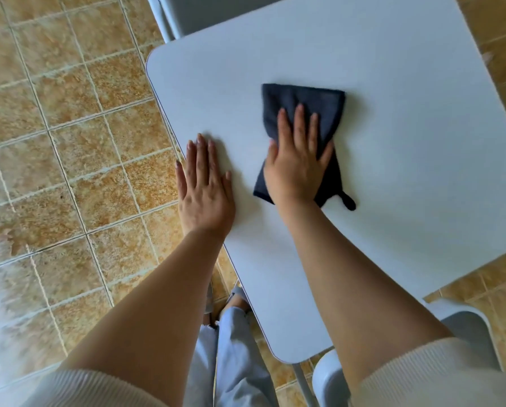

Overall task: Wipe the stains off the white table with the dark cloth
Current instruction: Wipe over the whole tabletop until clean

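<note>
The white table (407, 142) fills the middle and right of the head view, seen from above. A folded dark cloth (304, 101) lies flat near the table's middle, with a small loop sticking out at its near right corner. My right hand (297, 163) presses flat on the cloth's near half, fingers together and stretched out. My left hand (204, 186) rests palm down on the bare table by its left edge, fingers spread a little, holding nothing. I cannot make out any stains on the surface.
A white chair (187, 13) stands at the table's far side and another white chair (466, 327) at its near right corner. Brown tiled floor (69, 142) surrounds the table. My legs in light trousers (234, 348) stand by the near left edge.
</note>
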The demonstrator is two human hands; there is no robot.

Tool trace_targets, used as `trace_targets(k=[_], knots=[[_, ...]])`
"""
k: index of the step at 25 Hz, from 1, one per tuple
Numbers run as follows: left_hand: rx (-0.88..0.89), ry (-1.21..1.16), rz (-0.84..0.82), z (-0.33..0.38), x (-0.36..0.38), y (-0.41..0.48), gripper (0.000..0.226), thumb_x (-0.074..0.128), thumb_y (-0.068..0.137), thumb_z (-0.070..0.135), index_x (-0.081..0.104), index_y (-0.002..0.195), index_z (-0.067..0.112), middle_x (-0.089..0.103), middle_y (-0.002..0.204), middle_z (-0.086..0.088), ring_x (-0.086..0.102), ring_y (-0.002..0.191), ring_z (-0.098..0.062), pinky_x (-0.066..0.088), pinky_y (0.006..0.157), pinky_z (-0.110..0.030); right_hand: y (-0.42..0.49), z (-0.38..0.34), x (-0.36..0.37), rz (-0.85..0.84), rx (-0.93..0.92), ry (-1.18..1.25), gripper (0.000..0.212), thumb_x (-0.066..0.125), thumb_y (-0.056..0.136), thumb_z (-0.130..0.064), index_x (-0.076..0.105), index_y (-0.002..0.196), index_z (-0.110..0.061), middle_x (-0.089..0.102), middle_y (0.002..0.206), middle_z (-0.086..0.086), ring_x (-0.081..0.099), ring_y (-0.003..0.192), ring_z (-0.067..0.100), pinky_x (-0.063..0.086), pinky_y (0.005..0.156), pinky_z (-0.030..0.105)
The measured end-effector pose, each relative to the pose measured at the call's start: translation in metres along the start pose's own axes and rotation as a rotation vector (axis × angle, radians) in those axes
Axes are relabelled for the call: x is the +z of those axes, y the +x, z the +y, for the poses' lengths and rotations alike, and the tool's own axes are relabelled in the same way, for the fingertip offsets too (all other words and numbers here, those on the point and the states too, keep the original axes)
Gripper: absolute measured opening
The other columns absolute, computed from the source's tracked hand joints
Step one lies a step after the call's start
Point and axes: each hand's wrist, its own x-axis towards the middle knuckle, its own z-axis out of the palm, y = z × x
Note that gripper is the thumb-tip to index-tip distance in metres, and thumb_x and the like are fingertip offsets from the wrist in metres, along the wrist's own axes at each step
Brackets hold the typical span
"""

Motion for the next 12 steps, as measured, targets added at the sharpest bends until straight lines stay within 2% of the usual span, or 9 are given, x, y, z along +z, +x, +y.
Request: trace_targets(k=[3,8,10,12], knots=[[0.006,-0.053,-0.006,-0.003,0.000,0.000,0.056,0.022,0.104,0.031,0.010,0.155,0.012,0.006,0.163,-0.002,-0.001,0.150,-0.016,-0.004,0.121,-0.035,-0.039,-0.021,-0.003,-0.059,-0.161,0.037,0.050,0.047,0.097,-0.035,0.049,0.147,-0.028,0.043,0.157,-0.001,0.036,0.147,0.024,0.030,0.116,0.057],[0.120,-0.017,-0.043,-0.020,-0.010,-0.013,0.055,0.021,0.105,0.031,0.011,0.155,0.011,0.006,0.163,-0.004,0.000,0.150,-0.016,-0.007,0.121,-0.034,-0.130,0.021,-0.039,-0.166,-0.216,-0.021,0.053,0.044,0.101,-0.035,0.038,0.153,-0.030,0.031,0.163,-0.003,0.026,0.152,0.021,0.029,0.117,0.054],[0.150,0.011,-0.052,-0.024,-0.014,-0.024,0.056,0.023,0.104,0.031,0.012,0.155,0.010,0.007,0.162,-0.005,0.000,0.150,-0.017,-0.008,0.121,-0.033,-0.155,0.049,-0.051,-0.163,-0.126,-0.083,0.052,0.040,0.102,-0.035,0.038,0.154,-0.028,0.031,0.163,-0.001,0.028,0.151,0.023,0.032,0.115,0.055],[0.168,0.021,-0.062,-0.024,-0.014,-0.036,0.058,0.025,0.103,0.032,0.013,0.155,0.008,0.008,0.162,-0.007,0.000,0.149,-0.017,-0.008,0.120,-0.033,-0.164,0.063,-0.055,-0.123,0.074,-0.116,0.051,0.041,0.101,-0.035,0.041,0.152,-0.026,0.034,0.162,0.001,0.032,0.150,0.025,0.035,0.113,0.057]])
